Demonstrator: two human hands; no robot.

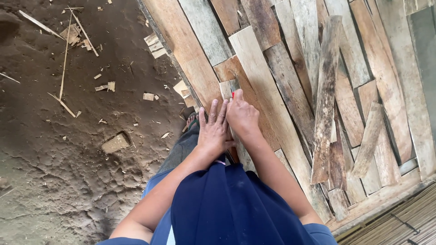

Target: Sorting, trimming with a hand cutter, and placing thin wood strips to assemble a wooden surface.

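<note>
1. the left hand [213,131] lies flat, palm down, fingers stretched and slightly spread, pressing on a narrow pale wooden strip [227,89] that lies on a platform of rough planks [272,68]
2. the right hand [242,117] is curled shut around a small tool with a red part [233,94]; only a sliver of red shows past the forefinger, and what kind of tool it is cannot be told
3. the two hands touch side by side, the right just beside the left's fingers, both over the near end of the strip
4. the strip runs away from the person, its far end showing past the fingertips, just beside the platform's left edge
5. a long weathered board [323,100] lies loose on top of the planks, well to the right of the hands
6. a shorter board [369,138] leans further right
7. left of the platform is bare dirt ground [68,149] strewn with wood chips and splinters [72,36]
8. a foot in a sandal [192,120] shows at the platform's edge, just beside the left hand
</note>
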